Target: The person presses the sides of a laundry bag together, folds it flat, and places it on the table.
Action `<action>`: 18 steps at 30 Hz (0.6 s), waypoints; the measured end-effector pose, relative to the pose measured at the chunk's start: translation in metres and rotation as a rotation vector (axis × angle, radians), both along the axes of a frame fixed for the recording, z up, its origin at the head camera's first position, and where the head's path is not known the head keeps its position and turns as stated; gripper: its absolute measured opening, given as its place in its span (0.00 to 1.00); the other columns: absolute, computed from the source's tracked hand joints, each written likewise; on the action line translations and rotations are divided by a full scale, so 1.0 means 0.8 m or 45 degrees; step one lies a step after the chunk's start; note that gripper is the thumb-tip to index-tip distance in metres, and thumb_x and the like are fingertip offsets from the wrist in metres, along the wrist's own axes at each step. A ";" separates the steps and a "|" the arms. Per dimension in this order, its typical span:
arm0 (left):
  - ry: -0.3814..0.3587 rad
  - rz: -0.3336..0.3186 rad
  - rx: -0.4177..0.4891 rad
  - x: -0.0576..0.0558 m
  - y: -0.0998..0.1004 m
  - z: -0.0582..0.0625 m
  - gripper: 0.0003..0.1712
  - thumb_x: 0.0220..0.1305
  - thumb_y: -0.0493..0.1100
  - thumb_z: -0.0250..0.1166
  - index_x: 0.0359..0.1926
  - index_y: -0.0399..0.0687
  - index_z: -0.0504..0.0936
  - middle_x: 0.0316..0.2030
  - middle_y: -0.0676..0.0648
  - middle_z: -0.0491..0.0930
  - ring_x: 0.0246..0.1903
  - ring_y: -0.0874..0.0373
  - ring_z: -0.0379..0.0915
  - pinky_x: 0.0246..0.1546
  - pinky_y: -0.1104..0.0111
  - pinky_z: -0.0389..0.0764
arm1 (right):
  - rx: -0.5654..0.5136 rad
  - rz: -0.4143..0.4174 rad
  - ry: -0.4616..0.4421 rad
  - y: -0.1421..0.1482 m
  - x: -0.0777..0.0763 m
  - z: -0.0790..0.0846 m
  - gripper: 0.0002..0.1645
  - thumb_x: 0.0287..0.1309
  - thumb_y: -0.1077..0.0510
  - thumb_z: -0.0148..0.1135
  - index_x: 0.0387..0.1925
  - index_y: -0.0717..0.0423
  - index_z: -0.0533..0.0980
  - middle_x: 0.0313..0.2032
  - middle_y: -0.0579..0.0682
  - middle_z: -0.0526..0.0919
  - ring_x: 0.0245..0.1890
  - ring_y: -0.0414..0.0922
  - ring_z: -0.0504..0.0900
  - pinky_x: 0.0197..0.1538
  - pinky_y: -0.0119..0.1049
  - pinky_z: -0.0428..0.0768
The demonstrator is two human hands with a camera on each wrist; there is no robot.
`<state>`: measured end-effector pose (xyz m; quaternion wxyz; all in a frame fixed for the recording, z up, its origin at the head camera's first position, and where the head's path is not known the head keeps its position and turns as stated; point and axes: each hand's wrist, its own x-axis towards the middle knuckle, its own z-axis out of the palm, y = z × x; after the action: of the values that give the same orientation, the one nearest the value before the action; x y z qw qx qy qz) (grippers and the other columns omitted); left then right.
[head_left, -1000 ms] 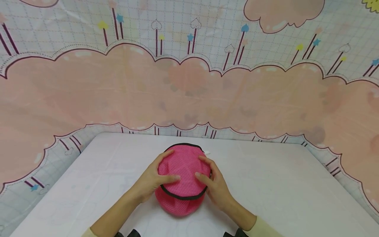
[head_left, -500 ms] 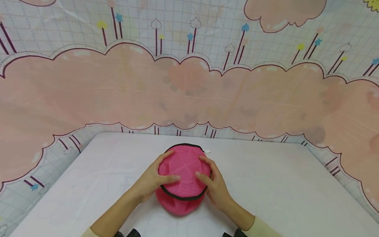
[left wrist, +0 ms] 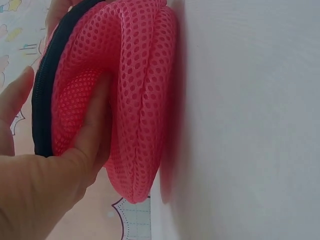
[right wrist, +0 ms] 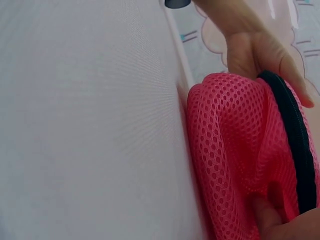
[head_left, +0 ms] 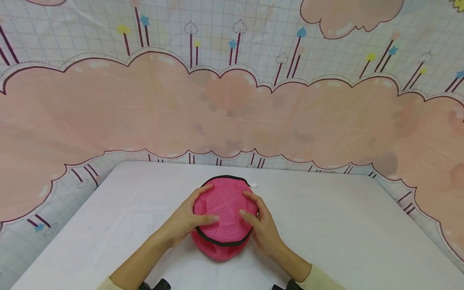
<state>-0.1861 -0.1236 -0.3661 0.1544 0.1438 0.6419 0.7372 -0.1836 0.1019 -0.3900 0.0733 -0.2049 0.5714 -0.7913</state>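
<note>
A round pink mesh laundry bag (head_left: 226,205) with black trim sits on the white table, in the middle of the head view. My left hand (head_left: 186,219) grips its left side, thumb on the top panel and fingers around the edge. On the opposite side my right hand (head_left: 266,229) holds it in the same way. In the left wrist view, fingers sink into the folded side of the bag (left wrist: 145,100), under the dark zipper band (left wrist: 45,90). The right wrist view shows the soft mesh wall (right wrist: 207,130) bulging close against the table.
The white table (head_left: 344,225) stretches out around the bag on all sides. A cloth backdrop (head_left: 232,108) with peach cloud shapes and small candle drawings hangs behind it. A small white tag (head_left: 254,185) sticks out at the bag's far right rim.
The bag's lower bulge has drawn slightly up beneath the trim, so less of it shows at the front. Both hands keep their hold in nearly the same place.
</note>
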 end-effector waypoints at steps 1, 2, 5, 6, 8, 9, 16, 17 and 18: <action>0.004 -0.003 -0.001 -0.001 -0.001 -0.001 0.51 0.53 0.35 0.72 0.73 0.57 0.53 0.67 0.37 0.53 0.56 0.44 0.69 0.50 0.57 0.76 | 0.001 0.004 -0.001 0.000 0.000 0.000 0.35 0.64 0.63 0.53 0.69 0.60 0.53 0.69 0.57 0.50 0.65 0.54 0.57 0.60 0.38 0.71; 0.015 -0.003 -0.017 -0.002 -0.002 -0.002 0.51 0.53 0.35 0.72 0.72 0.57 0.53 0.67 0.37 0.53 0.56 0.44 0.69 0.51 0.58 0.76 | 0.000 0.005 -0.002 0.000 0.000 0.000 0.35 0.65 0.63 0.53 0.69 0.60 0.53 0.69 0.57 0.50 0.65 0.54 0.57 0.60 0.38 0.71; 0.059 0.011 -0.098 -0.005 -0.007 -0.006 0.49 0.53 0.36 0.72 0.71 0.59 0.56 0.67 0.39 0.54 0.56 0.45 0.68 0.52 0.59 0.74 | -0.001 0.000 -0.005 0.000 0.000 0.000 0.34 0.65 0.64 0.53 0.69 0.61 0.54 0.69 0.57 0.50 0.65 0.54 0.57 0.59 0.38 0.71; 0.070 0.013 -0.125 -0.006 -0.009 -0.006 0.49 0.52 0.36 0.73 0.71 0.60 0.57 0.67 0.40 0.55 0.57 0.45 0.67 0.53 0.59 0.74 | -0.001 -0.005 -0.006 0.000 0.000 0.000 0.34 0.64 0.64 0.54 0.68 0.61 0.54 0.69 0.57 0.50 0.65 0.53 0.57 0.59 0.38 0.71; 0.090 0.013 -0.178 -0.006 -0.012 -0.007 0.49 0.52 0.37 0.73 0.70 0.62 0.58 0.67 0.42 0.56 0.57 0.46 0.67 0.54 0.60 0.72 | 0.001 -0.018 -0.013 0.000 -0.001 -0.001 0.33 0.64 0.64 0.54 0.68 0.62 0.56 0.68 0.57 0.51 0.65 0.53 0.58 0.58 0.38 0.72; 0.093 0.011 -0.194 -0.006 -0.013 -0.008 0.49 0.52 0.38 0.73 0.70 0.63 0.58 0.67 0.43 0.56 0.57 0.46 0.67 0.55 0.60 0.72 | 0.006 -0.024 -0.018 0.000 -0.001 -0.001 0.32 0.64 0.64 0.54 0.67 0.62 0.57 0.68 0.57 0.52 0.64 0.53 0.59 0.57 0.38 0.73; 0.090 -0.069 -0.192 -0.005 -0.019 -0.009 0.49 0.52 0.37 0.73 0.70 0.61 0.57 0.65 0.41 0.59 0.58 0.47 0.66 0.55 0.61 0.72 | 0.039 -0.034 -0.068 0.002 -0.002 -0.002 0.28 0.64 0.63 0.54 0.63 0.64 0.60 0.65 0.57 0.56 0.57 0.51 0.67 0.51 0.36 0.77; 0.087 -0.083 -0.187 -0.005 -0.020 -0.009 0.49 0.52 0.37 0.73 0.70 0.61 0.57 0.65 0.40 0.59 0.59 0.47 0.66 0.55 0.61 0.72 | 0.044 -0.036 -0.074 0.002 -0.002 -0.002 0.27 0.65 0.63 0.54 0.63 0.64 0.61 0.65 0.57 0.57 0.56 0.51 0.68 0.50 0.36 0.77; 0.084 -0.092 -0.181 -0.005 -0.020 -0.009 0.49 0.52 0.36 0.73 0.70 0.60 0.57 0.65 0.40 0.58 0.59 0.47 0.65 0.55 0.61 0.72 | 0.048 -0.036 -0.078 0.002 -0.002 -0.001 0.27 0.65 0.63 0.54 0.63 0.65 0.61 0.64 0.57 0.57 0.56 0.50 0.69 0.50 0.36 0.77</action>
<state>-0.1904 -0.1399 -0.3735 0.1697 0.1797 0.6918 0.6785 -0.1854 0.1035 -0.3912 0.0834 -0.1711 0.5866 -0.7872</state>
